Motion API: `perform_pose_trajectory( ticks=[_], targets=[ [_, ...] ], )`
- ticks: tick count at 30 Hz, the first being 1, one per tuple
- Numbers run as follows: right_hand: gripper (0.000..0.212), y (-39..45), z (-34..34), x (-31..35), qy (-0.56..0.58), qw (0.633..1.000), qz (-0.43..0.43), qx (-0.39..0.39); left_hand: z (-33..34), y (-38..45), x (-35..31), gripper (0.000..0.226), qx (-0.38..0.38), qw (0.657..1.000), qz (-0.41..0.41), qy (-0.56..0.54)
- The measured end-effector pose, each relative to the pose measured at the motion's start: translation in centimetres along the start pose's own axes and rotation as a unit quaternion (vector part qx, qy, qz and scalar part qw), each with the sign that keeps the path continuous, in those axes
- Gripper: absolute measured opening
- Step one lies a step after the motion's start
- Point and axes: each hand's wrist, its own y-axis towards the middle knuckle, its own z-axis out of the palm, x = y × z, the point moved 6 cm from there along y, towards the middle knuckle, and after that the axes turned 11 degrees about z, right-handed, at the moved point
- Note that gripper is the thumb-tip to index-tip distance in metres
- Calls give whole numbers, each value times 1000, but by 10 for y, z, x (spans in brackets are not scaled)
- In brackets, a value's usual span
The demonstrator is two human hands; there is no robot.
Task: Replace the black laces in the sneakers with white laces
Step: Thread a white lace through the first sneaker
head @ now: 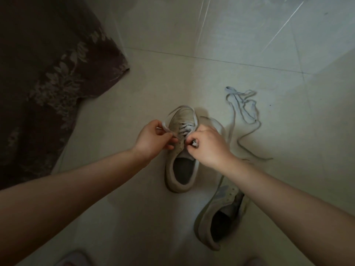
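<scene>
Presently, the near sneaker [180, 150] stands upright on the tiled floor [249, 35], toe pointing away, with a white lace [184, 129] crossed through its lower eyelets. Left hand [151, 139] pinches one free end of that lace; right hand [207, 144] is curled around the other end at the upper eyelets. Judged status: this shoe is partly relaced, upper eyelets outstanding. Second sneaker [221, 214] lies tilted to the right, beneath the right forearm, and appears to carry no lace; its lacing remains to be done. A loose lace [244, 112] lies tangled on the floor beyond the right hand, pale in this dim light. A patterned dark cloth [48, 73] occupies the left.
</scene>
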Motion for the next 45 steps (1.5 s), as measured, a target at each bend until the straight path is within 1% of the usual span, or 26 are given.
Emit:
perform_pose_trajectory(
  ticks=[2, 5, 7, 11, 19, 23, 26, 31, 33, 35, 37, 38, 40, 42, 43, 45],
  targets=[
    [15, -1, 3, 2, -20, 1000, -2, -3, -1, -2, 1, 23, 5, 1000, 3, 5],
    [19, -1, 5, 5, -47, 998, -16, -28, -2, -2, 1, 21, 4, 999, 20, 47],
    [19, 0, 5, 5, -38, 998, -18, -44, -6, 0, 2, 21, -15, 997, 36, 69],
    [14, 2, 6, 4, -15, 999, -12, -47, -11, -2, 7, 19, -46, 994, 45, 87],
    [15, 2, 6, 2, 19, 999, 6, -38, -9, -1, 7, 24, -63, 993, 49, 83],
    [16, 4, 7, 2, 19, 999, 4, -38, -10, -1, 12, 20, -61, 995, 43, 66],
    [16, 3, 7, 2, 25, 999, 0, -45, -9, -2, 14, 21, -48, 995, 42, 75],
    [14, 3, 13, 0, 86, 995, 16, -45, 0, -5, 16, 18, -22, 989, 78, 121],
    [14, 3, 16, -2, 109, 993, 24, -48, 0, -4, 20, 19, -32, 993, 50, 106],
    [12, 3, 20, -6, 126, 990, 40, -52, 2, -3, 26, 21, -42, 998, 1, 51],
    [12, 4, 23, -8, 139, 987, 61, -46, 3, -2, 28, 21, -49, 998, -28, 28],
    [11, 5, 24, -8, 143, 987, 65, -40, 4, -2, 28, 20, -46, 998, -25, 25],
    [10, 6, 24, -5, 149, 987, 64, -21, 9, -4, 22, 16, -19, 1000, 6, 24],
    [11, 6, 23, -2, 157, 986, 58, -2, 14, -8, 16, 22, 20, 998, 52, 42],
    [11, 6, 20, -2, 165, 985, 52, 1, 16, -10, 15, 24, 29, 996, 71, 53],
    [13, 6, 14, -4, 183, 982, 43, 1, 15, -13, 12, 19, 31, 992, 99, 76]
  ],
)
